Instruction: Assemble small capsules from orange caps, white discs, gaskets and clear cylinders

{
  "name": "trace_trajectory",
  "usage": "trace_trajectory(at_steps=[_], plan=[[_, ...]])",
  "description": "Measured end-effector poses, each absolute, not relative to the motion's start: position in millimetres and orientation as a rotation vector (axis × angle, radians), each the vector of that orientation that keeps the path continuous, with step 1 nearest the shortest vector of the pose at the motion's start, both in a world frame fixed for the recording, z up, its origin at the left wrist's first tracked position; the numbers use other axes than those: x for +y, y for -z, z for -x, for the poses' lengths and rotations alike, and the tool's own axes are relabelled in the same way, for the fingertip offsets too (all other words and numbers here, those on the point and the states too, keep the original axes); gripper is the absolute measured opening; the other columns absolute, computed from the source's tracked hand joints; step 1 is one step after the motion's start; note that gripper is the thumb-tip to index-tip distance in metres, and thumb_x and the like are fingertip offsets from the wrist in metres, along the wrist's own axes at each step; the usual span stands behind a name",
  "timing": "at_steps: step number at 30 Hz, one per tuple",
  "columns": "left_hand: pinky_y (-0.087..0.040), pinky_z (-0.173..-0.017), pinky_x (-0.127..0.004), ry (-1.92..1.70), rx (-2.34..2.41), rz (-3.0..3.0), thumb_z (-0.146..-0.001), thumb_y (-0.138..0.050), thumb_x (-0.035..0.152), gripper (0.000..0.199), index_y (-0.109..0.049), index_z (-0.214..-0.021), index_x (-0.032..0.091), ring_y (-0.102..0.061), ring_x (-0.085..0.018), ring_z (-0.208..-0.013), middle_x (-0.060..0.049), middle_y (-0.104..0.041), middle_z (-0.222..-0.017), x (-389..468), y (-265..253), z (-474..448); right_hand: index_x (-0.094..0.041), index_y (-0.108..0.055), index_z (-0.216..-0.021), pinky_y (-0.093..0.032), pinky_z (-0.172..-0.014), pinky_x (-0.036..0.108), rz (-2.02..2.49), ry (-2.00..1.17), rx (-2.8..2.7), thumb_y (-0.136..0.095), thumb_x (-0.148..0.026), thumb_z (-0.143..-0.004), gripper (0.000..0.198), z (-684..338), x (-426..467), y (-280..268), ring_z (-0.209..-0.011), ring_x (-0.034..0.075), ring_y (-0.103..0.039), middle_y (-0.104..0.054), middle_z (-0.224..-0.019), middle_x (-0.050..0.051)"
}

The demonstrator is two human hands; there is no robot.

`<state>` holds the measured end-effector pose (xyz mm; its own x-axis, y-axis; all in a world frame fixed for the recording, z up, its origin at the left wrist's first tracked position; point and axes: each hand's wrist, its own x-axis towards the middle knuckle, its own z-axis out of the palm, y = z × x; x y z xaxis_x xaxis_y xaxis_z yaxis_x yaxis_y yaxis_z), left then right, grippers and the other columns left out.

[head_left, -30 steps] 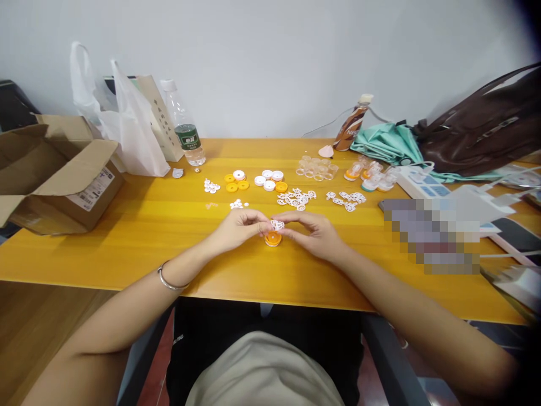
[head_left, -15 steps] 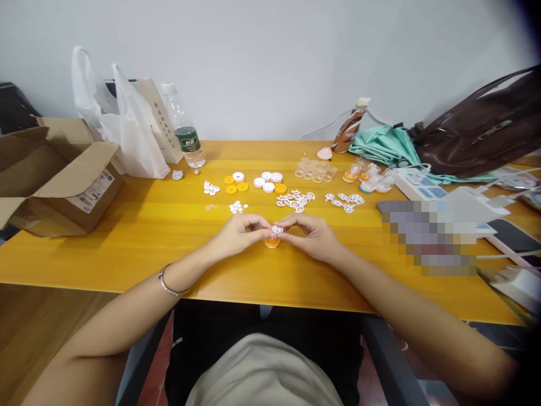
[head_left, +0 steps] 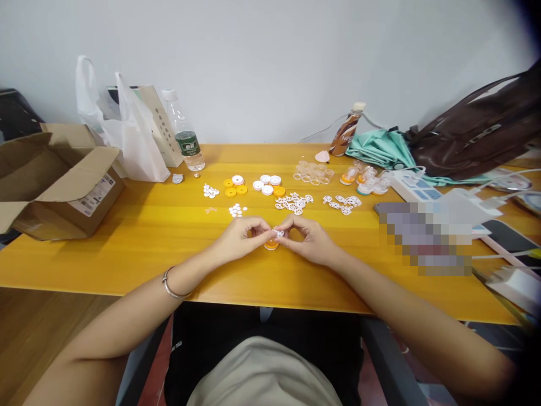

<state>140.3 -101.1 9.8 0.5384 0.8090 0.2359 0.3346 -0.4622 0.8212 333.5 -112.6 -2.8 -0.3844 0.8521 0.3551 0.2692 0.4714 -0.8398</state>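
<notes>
Fingertips of my left hand (head_left: 242,238) and my right hand (head_left: 311,240) meet in a pinch on a small white openwork plastic piece (head_left: 278,233). Just below it an orange round base (head_left: 271,246) rests on the table, partly covered by my fingers. Beyond my hands lie small white round caps (head_left: 236,210) and a group of flat white openwork pieces (head_left: 295,202). A second group of such pieces (head_left: 346,210) is further right. Yellow and white round bases (head_left: 266,189) are set out behind, with clear plastic cups (head_left: 313,172) to their right.
A cardboard box (head_left: 95,180), a white plastic bag (head_left: 141,146) and a water bottle (head_left: 188,144) stand at the left. To the right are finished-looking clear-domed pieces (head_left: 368,183), a brown drink bottle (head_left: 345,135), a green cloth bundle (head_left: 380,148), a brown bag (head_left: 460,138) and a power strip (head_left: 416,189).
The white openwork piece is turned slightly between my fingertips and lies a little more to the right of the base. The whole view has shifted slightly; the table items are unmoved.
</notes>
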Motion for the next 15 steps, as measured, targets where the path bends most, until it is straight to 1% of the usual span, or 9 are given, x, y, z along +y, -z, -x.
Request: trace_trajectory(at_steps=[6,11,15], plan=[[-0.040,-0.059,-0.021,-0.848,0.906,-2.085,-0.082,-0.053,0.031,0.023,-0.063,-0.074,0.013,-0.049,-0.009,-0.061,-0.002,-0.060,-0.067,-101.2,-9.2,-140.0,-0.020,-0.063,-0.090,-0.049,-0.075,0.033,0.908,-0.994,-1.849,-0.065,-0.035,-0.074,0.021,-333.9,-111.1,3.9,-0.077,0.016,-0.061,-0.067,-0.082,0.003],[-0.040,-0.059,-0.020,-0.894,0.895,-2.078,-0.083,-0.053,0.031,0.022,-0.062,-0.074,0.013,-0.049,-0.009,-0.061,-0.002,-0.059,-0.066,-101.3,-10.4,-139.2,-0.020,-0.061,-0.093,-0.051,-0.074,0.032,0.887,-1.147,-1.772,-0.065,-0.034,-0.075,0.023,-333.6,-111.1,1.3,-0.078,0.015,-0.063,-0.067,-0.085,0.003],[-0.040,-0.059,-0.020,-0.904,0.883,-2.096,-0.082,-0.053,0.031,0.021,-0.062,-0.075,0.013,-0.049,-0.009,-0.061,-0.002,-0.058,-0.066,-102.1,-11.1,-139.1,-0.020,-0.062,-0.090,-0.051,-0.074,0.031,0.873,-1.172,-1.777,-0.066,-0.032,-0.074,0.021,-334.1,-110.4,1.0,-0.077,0.014,-0.063,-0.067,-0.084,0.003]])
